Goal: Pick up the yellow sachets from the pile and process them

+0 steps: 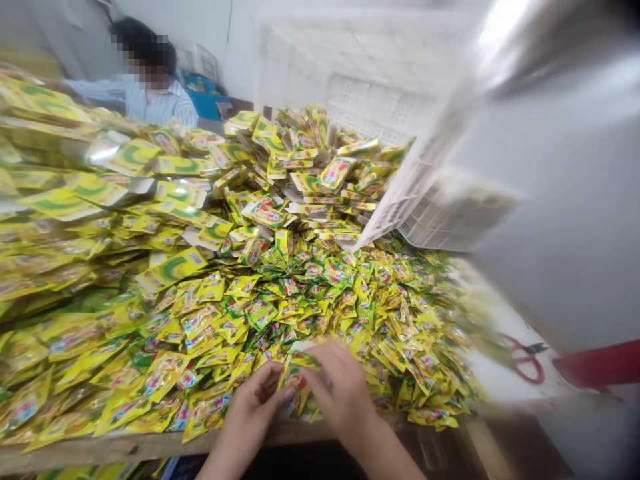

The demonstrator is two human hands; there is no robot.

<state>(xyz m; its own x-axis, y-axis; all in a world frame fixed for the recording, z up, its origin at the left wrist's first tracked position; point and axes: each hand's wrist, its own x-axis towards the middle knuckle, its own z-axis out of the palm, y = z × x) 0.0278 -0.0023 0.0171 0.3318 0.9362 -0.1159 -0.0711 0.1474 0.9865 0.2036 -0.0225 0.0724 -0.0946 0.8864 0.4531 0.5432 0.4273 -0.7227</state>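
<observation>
I can't read the small yellow, green and red printed packet point(295, 381) well: fingers cover much of it, and I can't tell carton from sachet. It sits at the near middle, over the table edge, between both hands. Left hand point(265, 395) is pinched on it, thumb in front; right hand point(343, 383) is blurred and reaches over its right side, and I can't tell how tightly its fingers close. Forearms cut off at the bottom. Far left smears; a person in a striped shirt point(161, 103) is half hidden behind the heap.

Shiny yellow-green foil sachets point(215, 327) crowd the table before me, right up to the wooden table edge point(165, 440). On the right, red-handled scissors point(541, 373) lie on the white tabletop point(500, 320), near a red cylindrical object point(600, 365) cut by the frame.

Far middle, a white perforated plastic crate point(380, 100) stands tilted, flat yellow-and-green cardboard cartons point(336, 173) heaped at its mouth, some open-flapped, sachets below.
</observation>
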